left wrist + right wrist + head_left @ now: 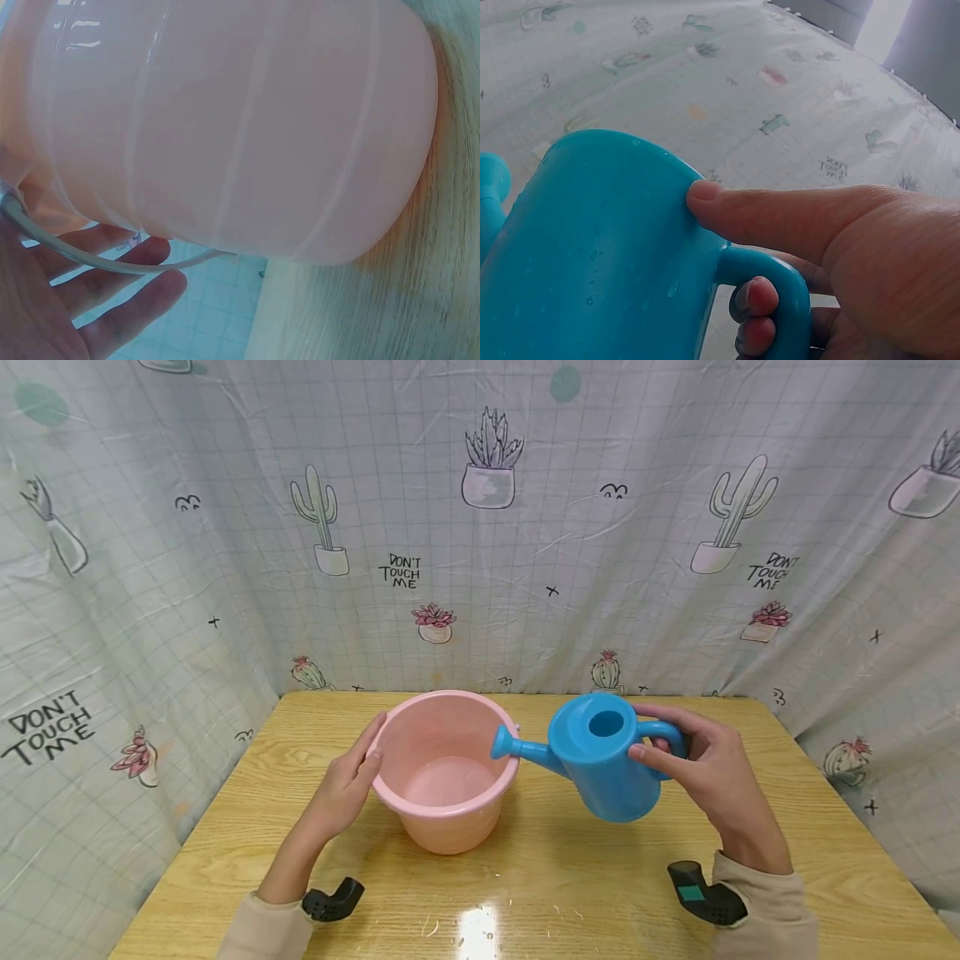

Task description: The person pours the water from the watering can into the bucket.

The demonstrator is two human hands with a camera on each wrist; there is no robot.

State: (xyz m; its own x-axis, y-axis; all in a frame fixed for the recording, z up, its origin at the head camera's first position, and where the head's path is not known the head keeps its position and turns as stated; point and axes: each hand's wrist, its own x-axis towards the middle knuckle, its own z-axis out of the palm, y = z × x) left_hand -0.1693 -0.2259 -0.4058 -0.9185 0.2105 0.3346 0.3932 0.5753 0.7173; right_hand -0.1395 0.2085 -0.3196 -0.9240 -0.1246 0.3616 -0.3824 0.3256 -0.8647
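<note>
A pink bucket (450,839) stands upright on the wooden table. At its left rim, my left hand (347,789) holds on with the thumb at the edge and the fingers along the outside. The left wrist view shows these fingers (154,300) beside the bucket's thin, pale handle (112,264). My right hand (701,760) grips a blue watering can (615,781) by its loop handle (793,304), thumb pressed against the can's upper body. The can is tilted a little to the left, its spout (528,750) reaching over the bucket's right rim. Droplets dot the can's side.
The wooden table (300,727) has a few wet marks and a bright reflection near its front. Behind and at both sides hangs a pale curtain (555,552) printed with cacti. Black wrist devices (333,900) sit by both sleeves.
</note>
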